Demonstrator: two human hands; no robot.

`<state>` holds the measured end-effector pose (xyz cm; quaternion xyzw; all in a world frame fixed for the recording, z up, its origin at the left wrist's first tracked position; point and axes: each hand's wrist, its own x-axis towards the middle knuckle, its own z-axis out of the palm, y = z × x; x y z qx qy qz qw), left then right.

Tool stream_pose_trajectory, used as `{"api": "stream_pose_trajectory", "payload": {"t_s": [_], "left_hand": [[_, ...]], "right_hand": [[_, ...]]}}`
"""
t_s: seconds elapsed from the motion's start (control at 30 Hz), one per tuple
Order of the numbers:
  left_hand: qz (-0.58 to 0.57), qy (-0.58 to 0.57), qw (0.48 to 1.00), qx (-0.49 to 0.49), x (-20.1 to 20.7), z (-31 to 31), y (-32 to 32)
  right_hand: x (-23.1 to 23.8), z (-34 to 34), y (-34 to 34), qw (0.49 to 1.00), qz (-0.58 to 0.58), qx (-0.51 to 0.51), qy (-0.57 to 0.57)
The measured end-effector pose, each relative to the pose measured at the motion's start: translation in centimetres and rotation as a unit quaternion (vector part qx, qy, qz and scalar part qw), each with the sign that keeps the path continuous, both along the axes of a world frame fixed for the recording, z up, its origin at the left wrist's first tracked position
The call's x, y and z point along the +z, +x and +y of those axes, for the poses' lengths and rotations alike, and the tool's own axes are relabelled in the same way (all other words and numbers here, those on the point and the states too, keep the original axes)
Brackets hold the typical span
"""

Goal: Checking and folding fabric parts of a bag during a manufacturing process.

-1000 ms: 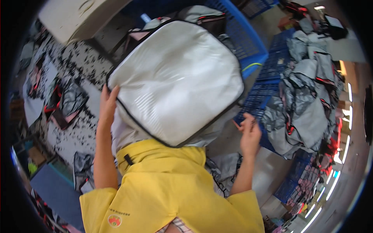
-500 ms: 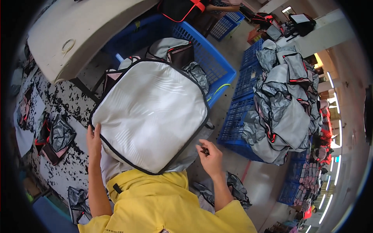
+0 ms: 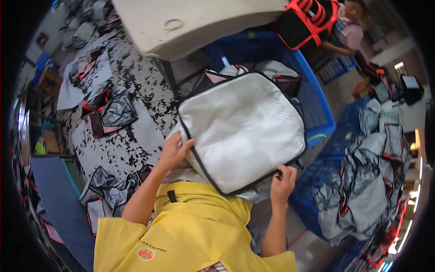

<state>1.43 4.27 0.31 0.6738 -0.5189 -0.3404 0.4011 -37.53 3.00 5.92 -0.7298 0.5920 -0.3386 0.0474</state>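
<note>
A square insulated bag (image 3: 244,131), shiny white on its upper face with black bound edges and rounded corners, lies tilted in front of my waist. My left hand (image 3: 174,149) holds its left edge, thumb on top and fingers at the side. My right hand (image 3: 283,183) is closed at the lower right edge, fingertips touching or very near the black binding. Between those fingers is a small dark tool (image 3: 279,175), mostly hidden, its kind unclear. Behind the bag stands a blue plastic crate (image 3: 319,102) with more grey and silver bags inside.
A pale tabletop (image 3: 204,18) juts in at the top. Silver-lined bags (image 3: 371,181) are heaped over blue crates at right. Black scraps litter the floor (image 3: 136,59), with loose bags (image 3: 113,113) on it. A co-worker (image 3: 346,38) is beside a black-and-red bag (image 3: 308,22).
My view has swung left, so the scene sits further right. My right hand has come up to the bag's edge from beside it. My left hand still holds the left edge.
</note>
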Motion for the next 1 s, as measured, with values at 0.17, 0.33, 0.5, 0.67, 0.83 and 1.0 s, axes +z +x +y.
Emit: {"api": "stream_pose_trajectory", "payload": {"t_s": [0.17, 0.33, 0.5, 0.67, 0.83, 1.0], "left_hand": [[-0.164, -0.067, 0.984, -0.013, 6.3, -3.4, -0.3], [-0.257, -0.213, 0.941, -0.049, 23.5, -9.6, -3.2], [-0.283, -0.349, 0.861, -0.238, 37.5, -13.1, -10.7], [-0.319, -0.354, 0.863, -0.169, 26.5, -16.6, -11.4], [-0.313, -0.207, 0.921, -0.102, 4.5, -15.8, -14.9], [-0.276, -0.19, 0.937, -0.1, 4.2, -14.3, -16.0]], "right_hand": [[2.2, -1.4, -1.2, 0.999, 0.013, 0.015, -0.039], [6.6, -2.2, -2.3, 0.989, -0.128, -0.027, -0.07], [3.7, -1.5, -12.0, 0.957, -0.282, -0.023, -0.066], [-5.3, 0.2, -17.4, 0.921, -0.374, -0.105, 0.033], [-5.0, 3.5, -20.3, 0.946, -0.238, -0.103, 0.196], [10.3, 1.0, -17.7, 0.903, -0.255, -0.315, 0.14]]}}
